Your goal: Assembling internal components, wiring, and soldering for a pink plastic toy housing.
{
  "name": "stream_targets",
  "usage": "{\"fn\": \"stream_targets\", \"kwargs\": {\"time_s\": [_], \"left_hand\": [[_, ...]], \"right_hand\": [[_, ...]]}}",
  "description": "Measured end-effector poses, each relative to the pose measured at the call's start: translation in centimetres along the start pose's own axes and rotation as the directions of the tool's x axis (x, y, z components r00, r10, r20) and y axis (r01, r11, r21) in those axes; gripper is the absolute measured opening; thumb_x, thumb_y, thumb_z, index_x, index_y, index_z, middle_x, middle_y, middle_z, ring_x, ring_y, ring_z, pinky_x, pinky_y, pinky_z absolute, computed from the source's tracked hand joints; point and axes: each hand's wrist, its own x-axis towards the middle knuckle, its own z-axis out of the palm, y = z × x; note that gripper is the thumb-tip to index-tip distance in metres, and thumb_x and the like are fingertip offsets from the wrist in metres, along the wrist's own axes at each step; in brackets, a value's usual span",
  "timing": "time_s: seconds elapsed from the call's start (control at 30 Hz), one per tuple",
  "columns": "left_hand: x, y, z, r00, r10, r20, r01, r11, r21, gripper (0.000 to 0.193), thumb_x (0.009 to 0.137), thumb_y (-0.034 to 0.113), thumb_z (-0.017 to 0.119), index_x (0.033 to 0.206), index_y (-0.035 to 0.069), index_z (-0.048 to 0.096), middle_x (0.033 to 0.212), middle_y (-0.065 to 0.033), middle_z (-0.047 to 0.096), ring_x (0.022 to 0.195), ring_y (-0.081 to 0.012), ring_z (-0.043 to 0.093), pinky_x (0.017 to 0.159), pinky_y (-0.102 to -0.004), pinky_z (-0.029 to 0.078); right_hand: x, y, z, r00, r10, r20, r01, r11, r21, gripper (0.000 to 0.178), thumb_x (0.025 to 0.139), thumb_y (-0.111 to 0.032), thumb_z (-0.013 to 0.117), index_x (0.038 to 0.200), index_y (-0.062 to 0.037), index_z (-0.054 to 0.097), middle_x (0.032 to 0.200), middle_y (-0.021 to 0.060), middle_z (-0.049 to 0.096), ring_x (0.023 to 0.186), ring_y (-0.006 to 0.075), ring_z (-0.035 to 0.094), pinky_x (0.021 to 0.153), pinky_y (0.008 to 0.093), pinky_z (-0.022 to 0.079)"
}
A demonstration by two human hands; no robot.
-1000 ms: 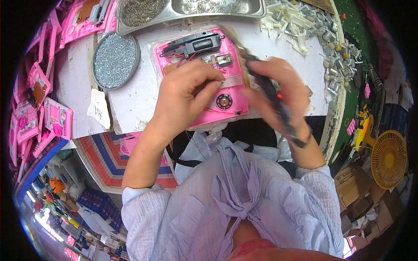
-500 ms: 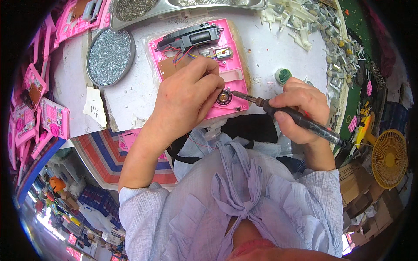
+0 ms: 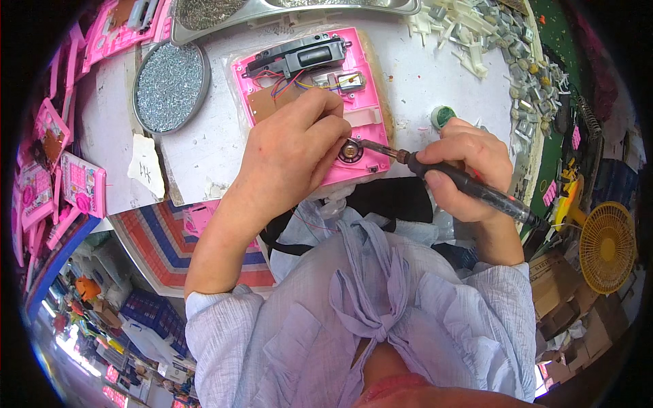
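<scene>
A pink plastic housing [image 3: 367, 61] lies on a padded, plastic-wrapped support. Inside it are a black mechanism [image 3: 313, 56], a brown circuit board [image 3: 264, 103], a small metal motor [image 3: 350, 82], coloured wires and a round black speaker [image 3: 350, 151]. My left hand [image 3: 299, 139] is closed in a pinch beside the speaker. What its fingertips hold is hidden; a thin red wire hangs below the hand. My right hand [image 3: 469, 170] grips a soldering iron [image 3: 469, 187] by its dark handle. The iron's tip is at the speaker's upper edge, close to the left fingertips.
A round dish of small screws [image 3: 170, 87] stands left, below a metal tray [image 3: 292, 15]. A green-filled pot [image 3: 442, 115] sits behind my right hand. Small motors [image 3: 524, 102] and white plastic parts [image 3: 469, 41] are heaped right. Pink housings [image 3: 81, 183] pile up left; a yellow fan [image 3: 607, 248] stands right.
The soldering iron and my right hand have shifted slightly left, the tip nearer the speaker's upper edge. My left hand keeps its pinch in nearly the same place.
</scene>
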Motion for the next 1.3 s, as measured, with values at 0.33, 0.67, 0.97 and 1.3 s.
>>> {"fn": "stream_targets", "kwargs": {"time_s": [0.33, 0.67, 0.97, 1.3], "left_hand": [[-0.1, 0.0, -0.4, 1.0, -0.007, 0.021, 0.007, 1.0, 0.014, 0.02, 0.077, -0.001, 0.074, 0.094, 0.003, 0.065, 0.099, -0.0104, 0.061, 0.085, -0.0283, 0.067, 0.069, -0.0371, 0.054], [-0.1, 0.2, -0.7, 0.999, -0.013, 0.03, 0.011, 0.998, 0.07, 0.016, 0.078, 0.005, 0.074, 0.091, 0.006, 0.064, 0.101, -0.0056, 0.063, 0.087, -0.0252, 0.067, 0.069, -0.0364, 0.055], [-0.1, 0.1, -0.6, 1.0, -0.017, 0.022, 0.016, 0.999, 0.048, 0.015, 0.078, 0.006, 0.075, 0.09, 0.005, 0.066, 0.1, -0.0067, 0.064, 0.087, -0.0256, 0.067, 0.068, -0.0365, 0.055], [-0.2, -0.3, -0.6, 1.0, -0.009, 0.016, 0.009, 1.0, 0.006, 0.015, 0.077, 0.006, 0.075, 0.089, 0.004, 0.066, 0.099, -0.0069, 0.064, 0.086, -0.0258, 0.067, 0.068, -0.0362, 0.055]], "right_hand": [[-1.2, 0.5, -1.3, 0.993, 0.0, -0.117, 0.008, 0.998, 0.064, 0.022, 0.075, -0.007, 0.073, 0.096, -0.0004, 0.069, 0.06, 0.0012, 0.051, 0.054, 0.0153, 0.047, 0.05, 0.0291, 0.035], [-0.9, 0.3, -1.4, 0.993, -0.03, -0.112, 0.035, 0.998, 0.049, 0.022, 0.074, -0.007, 0.073, 0.095, -0.0006, 0.07, 0.059, 0.0007, 0.051, 0.053, 0.016, 0.048, 0.051, 0.0297, 0.036], [-0.3, 0.2, -0.6, 0.998, -0.033, -0.053, 0.035, 0.999, 0.042, 0.022, 0.071, -0.006, 0.074, 0.093, -0.0026, 0.071, 0.065, 0.0025, 0.062, 0.055, 0.0179, 0.053, 0.052, 0.0303, 0.041], [-0.3, 0.3, -0.8, 0.998, -0.028, -0.061, 0.031, 0.999, 0.041, 0.023, 0.068, -0.004, 0.073, 0.091, -0.004, 0.071, 0.066, 0.002, 0.063, 0.054, 0.0174, 0.052, 0.051, 0.0299, 0.04]]}}
